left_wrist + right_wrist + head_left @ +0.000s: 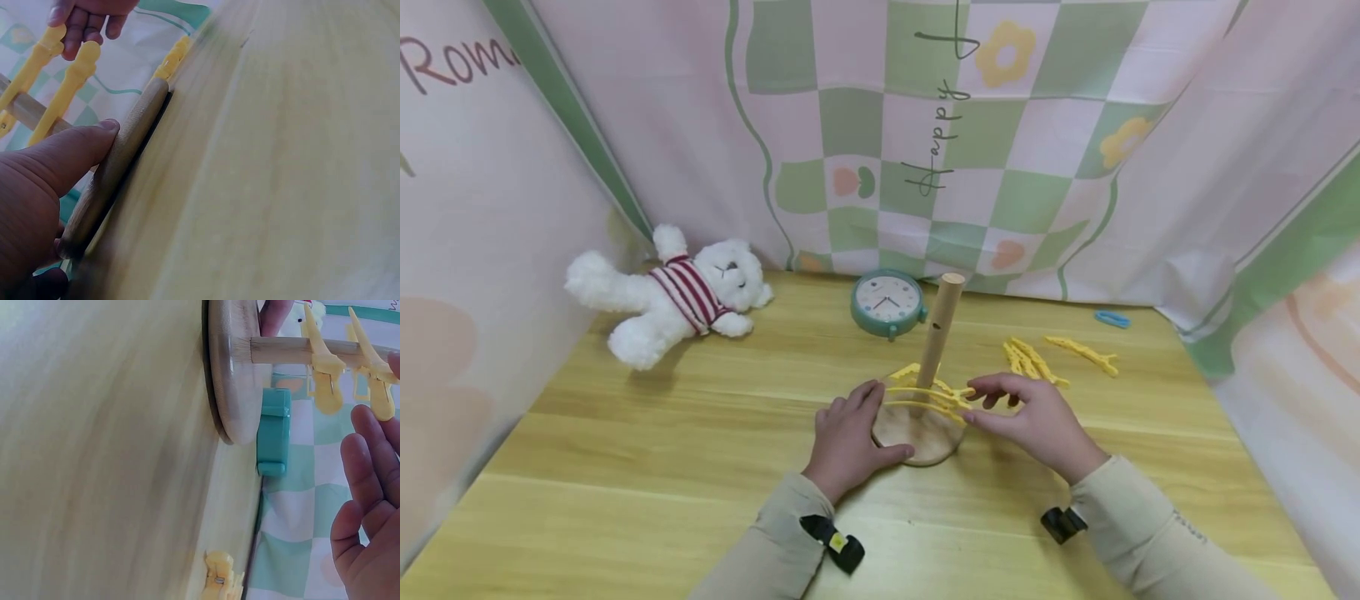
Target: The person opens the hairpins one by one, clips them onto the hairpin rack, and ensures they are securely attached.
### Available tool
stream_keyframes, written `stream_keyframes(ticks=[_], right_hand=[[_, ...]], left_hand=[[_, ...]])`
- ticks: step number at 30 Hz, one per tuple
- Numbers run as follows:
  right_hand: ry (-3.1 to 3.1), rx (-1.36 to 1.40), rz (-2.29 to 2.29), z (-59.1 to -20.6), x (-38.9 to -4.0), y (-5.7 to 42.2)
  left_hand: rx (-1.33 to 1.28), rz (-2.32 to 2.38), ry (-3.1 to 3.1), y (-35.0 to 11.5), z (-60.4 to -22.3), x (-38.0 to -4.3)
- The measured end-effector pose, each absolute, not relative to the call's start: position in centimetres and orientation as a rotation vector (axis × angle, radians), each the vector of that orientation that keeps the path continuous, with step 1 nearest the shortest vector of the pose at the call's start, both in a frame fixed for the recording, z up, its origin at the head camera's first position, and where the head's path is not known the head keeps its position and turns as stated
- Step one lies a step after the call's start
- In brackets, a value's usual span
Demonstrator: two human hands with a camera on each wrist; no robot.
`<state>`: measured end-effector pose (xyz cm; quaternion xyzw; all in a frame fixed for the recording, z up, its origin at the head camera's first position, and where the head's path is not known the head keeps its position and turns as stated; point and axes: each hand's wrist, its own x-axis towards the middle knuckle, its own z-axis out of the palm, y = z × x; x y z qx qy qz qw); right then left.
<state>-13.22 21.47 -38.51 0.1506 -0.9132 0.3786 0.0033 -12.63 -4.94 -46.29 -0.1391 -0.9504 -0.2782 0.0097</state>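
Note:
A wooden post (942,321) rises from a round wooden base (928,443) on the table. Two long yellow plastic clips, an upper clip (380,387) and a lower clip (327,381), sit around the post one above the other, with a small gap between them. My left hand (848,437) holds the base at its left side, its thumb (87,145) lying over the top and its fingers at the rim. On the right, my right hand (1037,417) pinches the handle end of the upper clip between thumb and fingertips.
More yellow clips (1030,360) lie behind my right hand, with a single yellow clip (1084,353) beside them. Farther back are a small blue oval item (1112,318), a teal clock (888,302) and a white teddy bear (685,292) in a striped shirt. A printed curtain (925,183) hangs behind.

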Motion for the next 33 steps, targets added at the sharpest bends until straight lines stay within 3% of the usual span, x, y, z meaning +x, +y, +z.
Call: stream_keyframes(ticks=[16, 33], right_hand=[[-2.760, 0.431, 1.218, -39.8, -12.9, 23.4], [-2.825, 0.201, 1.169, -40.4, -13.0, 26.9]], left_hand=[[-0.430, -0.888, -2.976, -4.9, -46.5, -12.7], [-0.427, -0.881, -2.983, -4.8, -46.1, -12.7]])
